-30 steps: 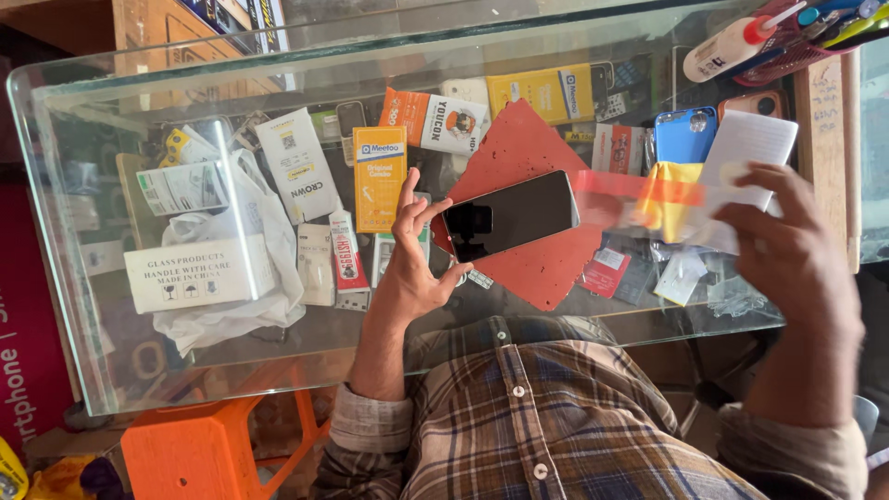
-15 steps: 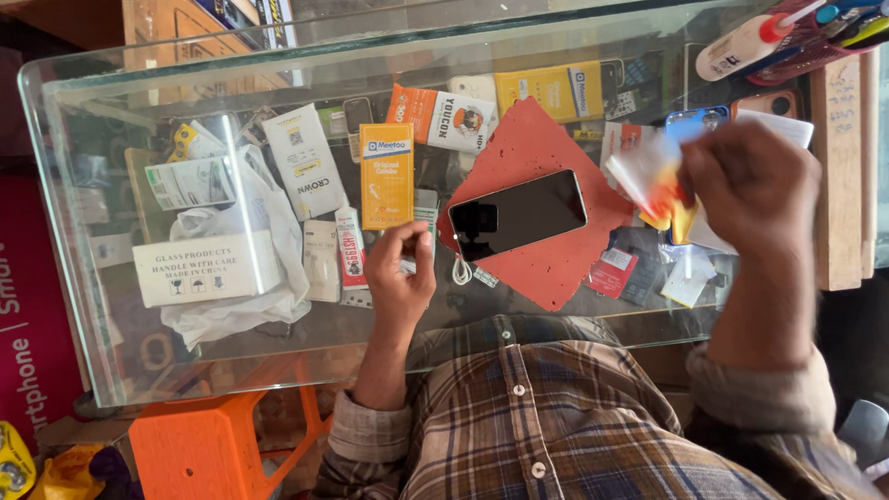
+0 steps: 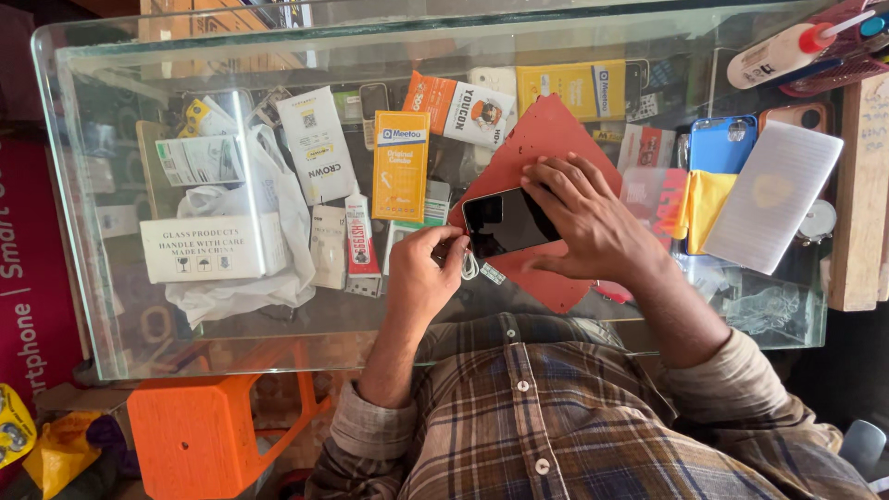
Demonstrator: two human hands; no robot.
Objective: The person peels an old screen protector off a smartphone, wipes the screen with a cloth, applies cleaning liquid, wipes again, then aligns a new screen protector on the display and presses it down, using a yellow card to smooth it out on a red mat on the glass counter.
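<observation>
Small boxes (image 3: 400, 165) and a glue tube (image 3: 358, 239) are crowding the glass counter (image 3: 139, 306) left of the phone (image 3: 507, 222); a yellow cloth (image 3: 706, 204) and white card (image 3: 773, 196) are blocking the right. The near edge is lying open.

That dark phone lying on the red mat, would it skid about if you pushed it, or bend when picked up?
The phone is a flat slab with a glossy face, so it looks stiff, and probably fragile if dropped. It lies on the red mat, which likely curbs sliding; on the bare glass counter it would probably skid. The right hand covers one end, the left hand touches the other.
</observation>
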